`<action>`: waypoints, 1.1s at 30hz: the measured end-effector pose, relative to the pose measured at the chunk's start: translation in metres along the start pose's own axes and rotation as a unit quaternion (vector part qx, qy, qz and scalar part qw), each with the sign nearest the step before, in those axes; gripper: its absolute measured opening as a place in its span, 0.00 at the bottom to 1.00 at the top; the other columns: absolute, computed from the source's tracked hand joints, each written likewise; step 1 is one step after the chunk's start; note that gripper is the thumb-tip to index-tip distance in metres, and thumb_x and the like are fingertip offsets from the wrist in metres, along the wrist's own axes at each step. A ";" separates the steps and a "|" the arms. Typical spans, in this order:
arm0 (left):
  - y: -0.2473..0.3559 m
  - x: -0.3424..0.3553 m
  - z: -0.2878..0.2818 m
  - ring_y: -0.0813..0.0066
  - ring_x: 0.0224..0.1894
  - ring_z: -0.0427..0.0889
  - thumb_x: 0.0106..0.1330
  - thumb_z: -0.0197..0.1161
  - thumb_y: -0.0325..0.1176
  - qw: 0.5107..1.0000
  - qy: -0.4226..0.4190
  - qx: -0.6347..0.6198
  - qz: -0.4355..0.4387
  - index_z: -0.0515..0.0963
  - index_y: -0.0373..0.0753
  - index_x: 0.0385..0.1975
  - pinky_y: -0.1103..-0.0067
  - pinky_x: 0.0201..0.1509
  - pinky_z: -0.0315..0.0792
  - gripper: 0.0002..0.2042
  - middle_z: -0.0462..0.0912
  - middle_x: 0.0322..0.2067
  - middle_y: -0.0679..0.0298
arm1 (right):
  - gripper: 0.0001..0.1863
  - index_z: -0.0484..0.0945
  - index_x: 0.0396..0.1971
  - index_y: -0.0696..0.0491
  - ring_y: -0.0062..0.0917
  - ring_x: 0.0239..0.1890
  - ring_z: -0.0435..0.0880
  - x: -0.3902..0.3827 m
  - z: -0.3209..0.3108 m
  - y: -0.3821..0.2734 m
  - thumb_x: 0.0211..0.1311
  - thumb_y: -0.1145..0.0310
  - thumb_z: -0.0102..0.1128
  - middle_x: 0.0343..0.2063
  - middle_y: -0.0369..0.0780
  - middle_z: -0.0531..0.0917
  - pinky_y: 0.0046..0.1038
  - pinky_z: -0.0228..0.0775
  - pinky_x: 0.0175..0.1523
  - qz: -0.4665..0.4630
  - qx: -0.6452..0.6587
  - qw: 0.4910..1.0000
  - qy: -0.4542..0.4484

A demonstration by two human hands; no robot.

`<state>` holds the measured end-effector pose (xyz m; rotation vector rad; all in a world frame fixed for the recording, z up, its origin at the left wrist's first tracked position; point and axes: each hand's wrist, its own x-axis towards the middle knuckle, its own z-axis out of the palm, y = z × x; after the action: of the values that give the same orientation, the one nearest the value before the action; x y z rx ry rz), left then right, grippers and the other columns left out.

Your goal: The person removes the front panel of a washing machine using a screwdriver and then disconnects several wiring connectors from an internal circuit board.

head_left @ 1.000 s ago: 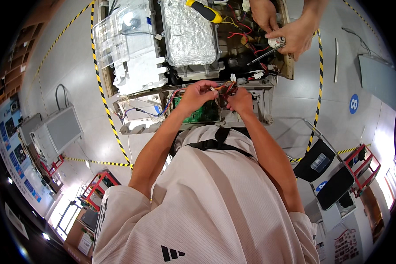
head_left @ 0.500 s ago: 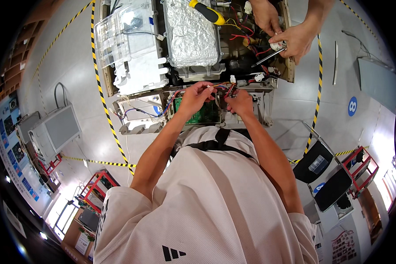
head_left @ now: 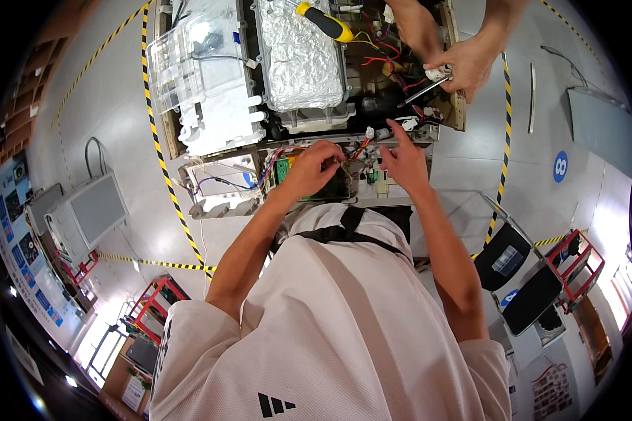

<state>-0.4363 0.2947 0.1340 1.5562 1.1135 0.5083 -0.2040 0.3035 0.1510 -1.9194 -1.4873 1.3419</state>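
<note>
My left hand (head_left: 313, 170) is closed in a pinch on a wire bundle (head_left: 343, 163) above a green circuit board (head_left: 282, 168). The pinched ends are partly hidden by my fingers. To its right, my right hand (head_left: 406, 163) has its index finger stretched out and the thumb apart, with nothing in it. Its fingertip is near white connectors (head_left: 409, 125) at the rim of the opened appliance. A small white plug (head_left: 370, 132) with red wires stands between my hands. Blue and red wires (head_left: 265, 172) run left from the board.
Another person's hands (head_left: 463, 63) hold a screwdriver (head_left: 423, 91) and a small white part at upper right. A yellow-black screwdriver (head_left: 323, 21) lies across a foil-covered box (head_left: 302, 63). A clear plastic cover (head_left: 182, 63) is at left. Striped floor tape (head_left: 154, 119) flanks the appliance.
My right hand has let go of the wires, moved slightly right and stretched out its index finger. My left hand stays at the wires, its fingers curled more.
</note>
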 end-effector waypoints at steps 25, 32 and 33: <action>0.007 -0.003 0.003 0.62 0.39 0.78 0.55 0.59 0.21 0.999 0.032 0.029 -0.005 0.75 0.37 0.36 0.75 0.38 0.73 0.09 0.77 0.38 0.60 | 0.17 0.75 0.44 0.50 0.34 0.23 0.82 -0.029 -0.002 0.037 0.51 0.75 0.60 0.21 0.42 0.82 0.31 0.73 0.30 -0.072 -0.050 0.996 0.007; 0.006 -0.009 0.003 0.78 0.36 0.79 0.57 0.61 0.21 0.985 0.025 -0.104 -0.136 0.72 0.36 0.47 0.80 0.39 0.74 0.16 0.78 0.44 0.62 | 0.17 0.75 0.43 0.50 0.38 0.25 0.82 -0.032 0.001 0.038 0.51 0.74 0.61 0.23 0.42 0.83 0.34 0.74 0.32 -0.048 -0.035 0.998 0.014; 0.003 -0.010 0.002 0.79 0.37 0.79 0.58 0.61 0.21 0.976 0.020 -0.146 -0.163 0.71 0.36 0.49 0.81 0.40 0.74 0.18 0.78 0.44 0.61 | 0.17 0.74 0.43 0.50 0.38 0.26 0.82 -0.032 0.001 0.039 0.51 0.74 0.62 0.23 0.42 0.83 0.34 0.74 0.32 -0.047 -0.035 0.998 0.014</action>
<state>-0.4379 0.2848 0.1387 1.0874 1.2368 0.4562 -0.1836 0.2603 0.1358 -1.8774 -1.6093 1.2333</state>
